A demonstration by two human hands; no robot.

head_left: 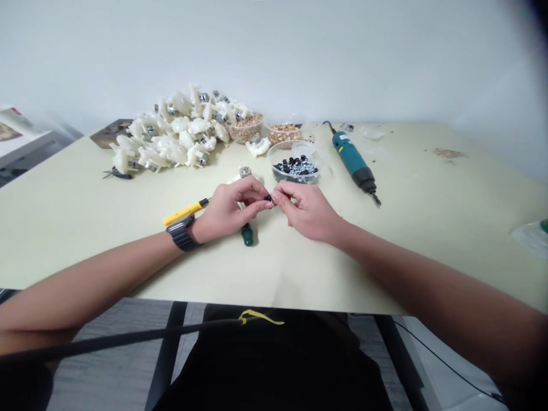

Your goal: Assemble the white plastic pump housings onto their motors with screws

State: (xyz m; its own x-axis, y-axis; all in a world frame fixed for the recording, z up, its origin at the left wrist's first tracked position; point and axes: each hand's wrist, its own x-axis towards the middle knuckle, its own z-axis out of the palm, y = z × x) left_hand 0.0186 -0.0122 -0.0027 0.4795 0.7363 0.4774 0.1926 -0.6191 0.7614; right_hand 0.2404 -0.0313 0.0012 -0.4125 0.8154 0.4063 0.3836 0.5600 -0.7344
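My left hand [231, 208] is closed in a pinch on a small black part [268, 198], held over the middle of the table. My right hand [306, 210] is closed too, its thumb and fingertips meeting the left fingertips at that part; whatever it pinches is too small to make out. Under my left hand lies a tool with a dark green handle [247, 235], its other end hidden. Just beyond the hand is a white plastic piece with a metal end [245, 171]. A clear tub [274, 153] of black parts and silver screws stands right behind my fingers.
A heap of white plastic pieces [171, 148] covers the back left. Behind the tub stand two bowls of small brownish parts [246, 130]. A teal electric screwdriver [353, 161] lies to the right, a yellow-handled tool [182, 213] and small pliers [120, 173] to the left.
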